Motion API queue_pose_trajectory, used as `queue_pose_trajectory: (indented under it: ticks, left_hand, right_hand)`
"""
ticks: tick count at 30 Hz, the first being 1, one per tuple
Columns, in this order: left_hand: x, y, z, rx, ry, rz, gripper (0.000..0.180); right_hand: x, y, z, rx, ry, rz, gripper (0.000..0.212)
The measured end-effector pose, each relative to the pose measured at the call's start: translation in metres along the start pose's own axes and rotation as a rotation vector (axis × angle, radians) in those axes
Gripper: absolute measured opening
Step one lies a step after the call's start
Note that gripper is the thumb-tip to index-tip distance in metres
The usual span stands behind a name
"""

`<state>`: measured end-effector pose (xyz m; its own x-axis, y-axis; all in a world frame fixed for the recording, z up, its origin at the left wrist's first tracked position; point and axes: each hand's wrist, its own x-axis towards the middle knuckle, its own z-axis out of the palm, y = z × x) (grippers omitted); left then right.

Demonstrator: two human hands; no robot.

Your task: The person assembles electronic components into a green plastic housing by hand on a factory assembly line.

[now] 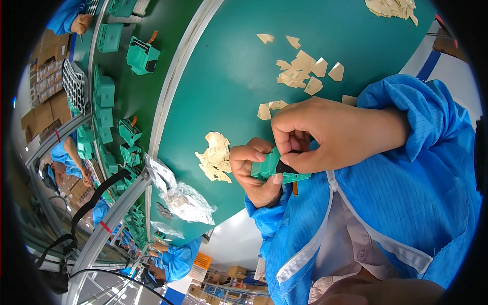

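My left hand (255, 170) is closed around a small green plastic housing (264, 168), holding it close to my chest above the table's near edge. A black part (281, 166) sits on the housing, and a short orange ribbon cable (295, 189) hangs below it. My right hand (325, 134) reaches in from the right with its fingers curled. Its thumb and fingertips pinch at the black part; whether a smaller piece is between them is hidden. Beside my left hand lies a crumpled pile of cream-coloured thin scraps (216, 156).
More flat cream pieces (303, 62) are scattered on the green table (229, 66), with another pile (391, 9) at the far right. Clear plastic bags (188, 201) lie at the left edge. Beyond a metal rail (170, 86), a belt carries green housings (143, 55). Co-workers (175, 259) sit along it.
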<state>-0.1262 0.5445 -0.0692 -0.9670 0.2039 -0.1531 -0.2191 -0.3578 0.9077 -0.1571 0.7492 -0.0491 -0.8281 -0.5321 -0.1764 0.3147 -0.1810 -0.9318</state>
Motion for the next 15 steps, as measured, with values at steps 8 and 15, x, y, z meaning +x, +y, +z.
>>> queue_pose_trajectory:
  ticks: [8,15]
  left_hand:
    - [0.001,0.003,0.001,0.074,0.002,0.022,0.048]
    - [0.004,0.012,0.001,0.074,0.003,0.091,0.048]
  right_hand:
    - [-0.001,-0.004,0.001,-0.095,0.030,-0.024,0.016]
    - [0.005,0.011,0.000,-0.409,0.185,-0.084,0.029]
